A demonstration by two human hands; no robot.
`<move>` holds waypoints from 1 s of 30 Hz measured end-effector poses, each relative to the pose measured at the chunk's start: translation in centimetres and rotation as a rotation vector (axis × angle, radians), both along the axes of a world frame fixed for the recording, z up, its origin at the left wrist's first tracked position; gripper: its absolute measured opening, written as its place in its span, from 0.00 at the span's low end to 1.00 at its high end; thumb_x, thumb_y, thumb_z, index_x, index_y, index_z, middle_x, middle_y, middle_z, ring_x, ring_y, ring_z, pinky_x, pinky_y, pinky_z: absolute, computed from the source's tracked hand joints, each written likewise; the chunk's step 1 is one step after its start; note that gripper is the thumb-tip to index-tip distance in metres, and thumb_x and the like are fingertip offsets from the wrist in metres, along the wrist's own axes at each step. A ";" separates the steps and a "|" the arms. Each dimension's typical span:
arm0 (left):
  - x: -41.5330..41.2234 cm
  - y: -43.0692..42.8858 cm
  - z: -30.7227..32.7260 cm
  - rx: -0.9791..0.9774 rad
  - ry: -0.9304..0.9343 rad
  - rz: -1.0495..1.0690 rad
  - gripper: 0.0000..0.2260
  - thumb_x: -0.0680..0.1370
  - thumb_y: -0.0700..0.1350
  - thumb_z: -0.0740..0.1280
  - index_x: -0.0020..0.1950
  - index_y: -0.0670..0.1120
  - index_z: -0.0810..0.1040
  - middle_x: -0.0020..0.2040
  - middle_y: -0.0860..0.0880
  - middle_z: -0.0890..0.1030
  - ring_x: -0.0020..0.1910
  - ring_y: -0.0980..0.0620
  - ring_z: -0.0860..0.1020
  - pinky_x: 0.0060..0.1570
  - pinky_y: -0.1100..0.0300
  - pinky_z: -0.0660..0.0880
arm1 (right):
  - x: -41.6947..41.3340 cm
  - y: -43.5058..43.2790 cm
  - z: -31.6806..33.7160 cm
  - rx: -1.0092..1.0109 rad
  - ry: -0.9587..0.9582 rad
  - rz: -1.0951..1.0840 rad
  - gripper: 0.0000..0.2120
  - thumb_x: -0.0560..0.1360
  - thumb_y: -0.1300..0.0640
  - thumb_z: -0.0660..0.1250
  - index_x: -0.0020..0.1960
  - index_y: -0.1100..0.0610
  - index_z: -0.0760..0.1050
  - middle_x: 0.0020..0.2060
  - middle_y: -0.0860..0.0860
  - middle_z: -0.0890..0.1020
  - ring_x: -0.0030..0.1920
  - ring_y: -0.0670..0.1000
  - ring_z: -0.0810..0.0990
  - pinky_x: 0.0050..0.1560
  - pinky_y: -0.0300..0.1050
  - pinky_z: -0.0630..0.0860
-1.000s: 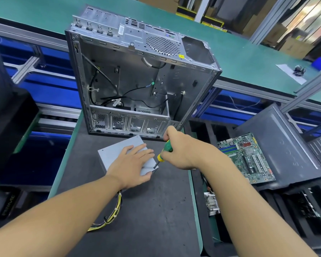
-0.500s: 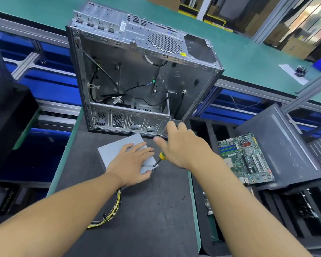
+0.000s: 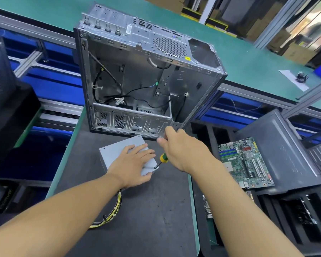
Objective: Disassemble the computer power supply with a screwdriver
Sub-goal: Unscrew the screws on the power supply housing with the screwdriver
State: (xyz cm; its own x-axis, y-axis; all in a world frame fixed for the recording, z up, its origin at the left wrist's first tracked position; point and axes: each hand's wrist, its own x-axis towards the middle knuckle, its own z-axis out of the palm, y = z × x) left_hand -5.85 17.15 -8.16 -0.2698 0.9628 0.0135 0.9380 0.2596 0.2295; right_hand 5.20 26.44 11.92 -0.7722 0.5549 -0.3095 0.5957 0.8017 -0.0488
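Note:
The grey metal power supply [image 3: 117, 151] lies flat on the dark work mat [image 3: 148, 219], with its yellow and black cable bundle [image 3: 109, 214] trailing toward me. My left hand [image 3: 132, 166] rests palm down on its top, fingers spread. My right hand [image 3: 183, 151] holds a screwdriver [image 3: 162, 160] with a yellow and green handle. Its tip touches the box's near right corner. The fingers around the handle are partly loosened, and the thumb points left.
An empty open computer case [image 3: 146, 80] stands upright just behind the power supply. A green motherboard [image 3: 246, 164] lies on a dark side panel [image 3: 289, 149] to the right. A green conveyor belt [image 3: 248, 60] runs behind, and blue bins sit below.
My right hand has shifted its grip on the screwdriver handle, going from a closed fist to loosened fingers with the hand rotated. The power supply and my left hand stayed put.

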 end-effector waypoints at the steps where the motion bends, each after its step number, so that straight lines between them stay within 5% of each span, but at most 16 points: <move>1: 0.0 0.0 0.0 0.005 0.001 0.002 0.33 0.74 0.68 0.48 0.78 0.59 0.58 0.78 0.64 0.57 0.79 0.58 0.45 0.76 0.51 0.44 | 0.0 0.1 0.0 -0.027 0.004 0.017 0.12 0.83 0.44 0.50 0.54 0.53 0.62 0.48 0.53 0.71 0.44 0.60 0.74 0.46 0.55 0.73; 7: 0.0 0.1 0.1 0.005 0.010 -0.003 0.32 0.75 0.67 0.49 0.78 0.59 0.59 0.78 0.64 0.58 0.79 0.58 0.47 0.76 0.50 0.47 | 0.0 0.6 0.7 -0.156 -0.023 0.062 0.13 0.78 0.54 0.60 0.62 0.51 0.64 0.56 0.50 0.67 0.57 0.53 0.65 0.53 0.51 0.69; 11: 0.0 0.0 0.0 -0.004 0.006 -0.001 0.33 0.75 0.68 0.49 0.79 0.59 0.58 0.79 0.63 0.57 0.79 0.58 0.45 0.76 0.50 0.45 | 0.1 -0.2 0.2 -0.017 -0.014 -0.026 0.16 0.81 0.42 0.53 0.60 0.53 0.63 0.54 0.52 0.69 0.48 0.58 0.73 0.48 0.54 0.72; 15: 0.0 0.0 0.0 0.014 0.003 0.004 0.32 0.75 0.68 0.50 0.78 0.59 0.60 0.78 0.64 0.59 0.79 0.59 0.46 0.76 0.51 0.46 | 0.2 0.3 0.3 -0.040 0.017 0.015 0.07 0.83 0.53 0.53 0.56 0.55 0.64 0.54 0.56 0.72 0.44 0.60 0.74 0.47 0.54 0.73; 19: 0.0 0.0 0.1 0.007 0.004 0.003 0.32 0.75 0.67 0.50 0.78 0.59 0.60 0.78 0.64 0.58 0.79 0.59 0.47 0.76 0.51 0.46 | 0.2 0.6 0.5 -0.109 -0.012 0.024 0.11 0.79 0.55 0.58 0.61 0.54 0.66 0.58 0.52 0.63 0.53 0.55 0.66 0.53 0.53 0.71; 23: 0.0 -0.1 0.2 0.015 -0.001 0.008 0.31 0.75 0.67 0.50 0.77 0.59 0.61 0.78 0.64 0.59 0.79 0.59 0.47 0.76 0.52 0.45 | 0.4 0.2 0.1 0.099 -0.062 -0.014 0.15 0.83 0.44 0.52 0.58 0.56 0.65 0.50 0.52 0.64 0.43 0.58 0.71 0.41 0.50 0.67; 25: 0.0 -0.1 0.3 0.019 0.000 0.005 0.31 0.76 0.67 0.51 0.77 0.59 0.61 0.78 0.64 0.59 0.79 0.59 0.47 0.76 0.52 0.46 | 0.6 0.2 0.0 0.185 -0.052 0.052 0.12 0.83 0.47 0.52 0.58 0.55 0.65 0.47 0.52 0.66 0.39 0.59 0.71 0.36 0.48 0.64; 30: 0.1 -0.1 0.5 0.001 -0.003 0.000 0.31 0.76 0.67 0.50 0.78 0.59 0.58 0.78 0.65 0.57 0.79 0.59 0.46 0.76 0.52 0.45 | 0.3 0.8 0.2 -0.068 0.003 0.034 0.08 0.78 0.51 0.59 0.55 0.51 0.66 0.54 0.51 0.67 0.49 0.55 0.69 0.44 0.49 0.68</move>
